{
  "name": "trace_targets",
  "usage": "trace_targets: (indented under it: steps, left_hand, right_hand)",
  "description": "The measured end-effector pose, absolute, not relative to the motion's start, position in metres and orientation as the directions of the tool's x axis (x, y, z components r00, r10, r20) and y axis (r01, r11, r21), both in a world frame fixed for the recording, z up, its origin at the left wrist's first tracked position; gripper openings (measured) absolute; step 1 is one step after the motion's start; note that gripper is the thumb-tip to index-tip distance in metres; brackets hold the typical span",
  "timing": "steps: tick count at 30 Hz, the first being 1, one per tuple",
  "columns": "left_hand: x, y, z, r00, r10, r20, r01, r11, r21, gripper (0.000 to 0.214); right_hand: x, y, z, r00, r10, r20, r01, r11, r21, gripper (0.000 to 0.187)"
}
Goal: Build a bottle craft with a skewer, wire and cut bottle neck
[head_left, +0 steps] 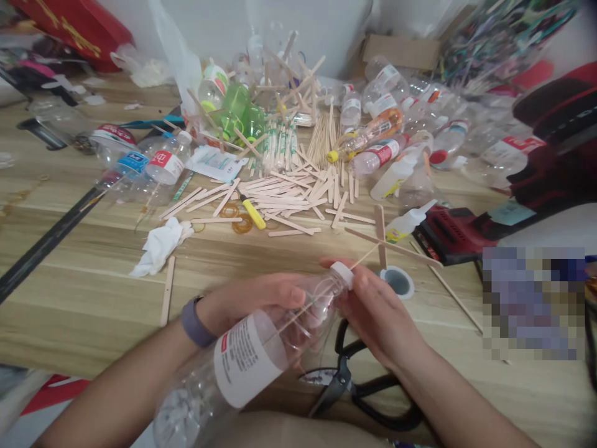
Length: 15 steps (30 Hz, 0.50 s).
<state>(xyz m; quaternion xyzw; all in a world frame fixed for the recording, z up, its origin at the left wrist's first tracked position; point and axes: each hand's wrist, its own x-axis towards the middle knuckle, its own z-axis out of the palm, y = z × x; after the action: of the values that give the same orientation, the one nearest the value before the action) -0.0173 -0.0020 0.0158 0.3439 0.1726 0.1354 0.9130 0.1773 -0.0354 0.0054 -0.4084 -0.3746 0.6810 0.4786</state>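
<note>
A clear plastic bottle with a white label lies tilted across my lap, its white cap pointing up and right. My left hand wraps round the bottle below its neck. At the cap, the fingers of my right hand are closed on the bottle's neck end. A thin wooden skewer runs through the cap and on inside the bottle. Past its outer end, two crossed craft sticks appear; I cannot tell whether they are joined to it. Black-handled scissors lie beneath my right hand.
Loose craft sticks, a yellow-handled tool and rubber bands cover the table's middle. Many bottles stand behind, including a green one. To the right are a glue bottle, a small round cup and a red-and-black power tool.
</note>
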Motion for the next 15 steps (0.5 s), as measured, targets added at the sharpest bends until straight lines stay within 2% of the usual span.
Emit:
trace_targets:
  steps: [3,6,9,11,15]
  left_hand:
    - [-0.019,-0.003,0.015,0.886,0.411,-0.216,-0.150,0.693,0.705,0.058]
    - [-0.020,-0.004,0.010,0.848,0.475,-0.233,-0.182,0.675,0.715,0.069]
    - [-0.021,-0.001,0.007,0.802,0.576,-0.161,-0.288,0.609,0.739,0.077]
    - [-0.022,0.004,0.006,0.749,0.653,-0.118,-0.362,0.551,0.752,0.074]
    - [-0.028,0.016,-0.001,0.667,0.740,-0.090,-0.454,0.499,0.738,0.068]
  right_hand:
    - [0.177,-0.034,0.004,-0.182,0.968,-0.171,-0.333,-0.225,-0.916,0.037]
    - [0.175,-0.031,0.001,-0.139,0.977,-0.162,-0.358,-0.202,-0.912,0.038]
    - [0.174,-0.030,0.000,-0.132,0.979,-0.158,-0.360,-0.196,-0.912,0.035]
    - [0.174,-0.032,0.001,-0.196,0.969,-0.148,-0.289,-0.202,-0.936,0.038]
    - [0.175,-0.038,0.002,-0.446,0.880,-0.166,-0.091,-0.228,-0.969,0.042]
